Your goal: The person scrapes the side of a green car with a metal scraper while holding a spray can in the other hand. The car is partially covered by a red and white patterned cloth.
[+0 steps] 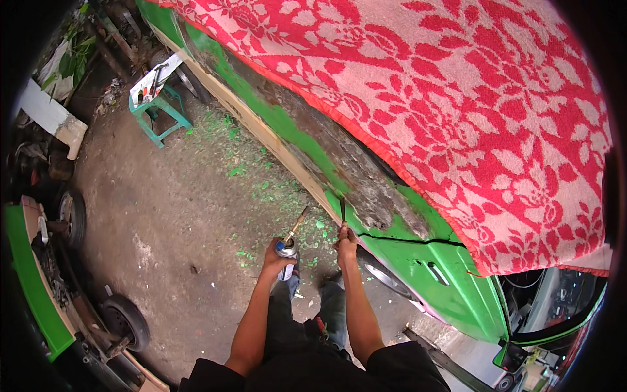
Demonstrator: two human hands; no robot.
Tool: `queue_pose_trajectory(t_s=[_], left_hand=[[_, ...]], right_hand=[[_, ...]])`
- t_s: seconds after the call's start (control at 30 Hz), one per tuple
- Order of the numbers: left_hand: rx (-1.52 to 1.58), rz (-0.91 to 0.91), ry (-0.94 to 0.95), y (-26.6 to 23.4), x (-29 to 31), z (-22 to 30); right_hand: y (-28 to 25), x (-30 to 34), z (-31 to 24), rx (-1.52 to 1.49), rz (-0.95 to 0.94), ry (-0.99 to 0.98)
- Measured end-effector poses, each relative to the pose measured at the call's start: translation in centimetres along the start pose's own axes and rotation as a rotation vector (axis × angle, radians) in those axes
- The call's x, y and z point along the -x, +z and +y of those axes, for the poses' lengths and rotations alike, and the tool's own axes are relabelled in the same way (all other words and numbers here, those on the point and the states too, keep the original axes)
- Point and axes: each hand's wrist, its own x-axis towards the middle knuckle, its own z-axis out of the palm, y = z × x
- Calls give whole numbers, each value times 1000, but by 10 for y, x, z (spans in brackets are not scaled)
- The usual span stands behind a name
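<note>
My left hand (273, 262) is wrapped round a small metal can (285, 270) in front of my legs. A brush (298, 222) with a wooden handle leans out of the can's open top, beside a blue bit at the rim. To its right, my right hand (347, 243) grips the handle of a scraper (343, 208). The scraper's dark blade points away from me at the green car body (307, 140), near its lower edge; whether it touches I cannot tell. Bare, brownish-grey patches (372, 189) show between strips of green paint.
A red and pink flowered blanket (457, 124) covers the car's upper side. Green paint flakes (238, 170) litter the floor. A green stool (159, 114) holding tools stands at the far left. Loose wheels (125, 321) and another green panel (36, 281) lie along the left.
</note>
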Motion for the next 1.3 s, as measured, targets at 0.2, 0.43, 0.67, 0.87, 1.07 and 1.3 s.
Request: queue_pose_trajectory(t_s=[0.2,0.43,0.67,0.87,1.07,1.3], left_hand=[[13,9,-9,-6,2,-3],[-6,47,-48,1,12,12],[-27,54,-21,-7,13,13],[-45,28,-23,-8,16,-3],[-67,18,-28,-16,18,-6],[3,31,-6,-13,10,1]], right_hand=[[9,1,-3,47,12,-3],[23,-13,-22,158,0,-27],[22,4,-4,38,42,35],[25,-11,-1,-32,16,-30],[16,0,3,-119,22,-42],[20,-4,-8,22,11,-43]])
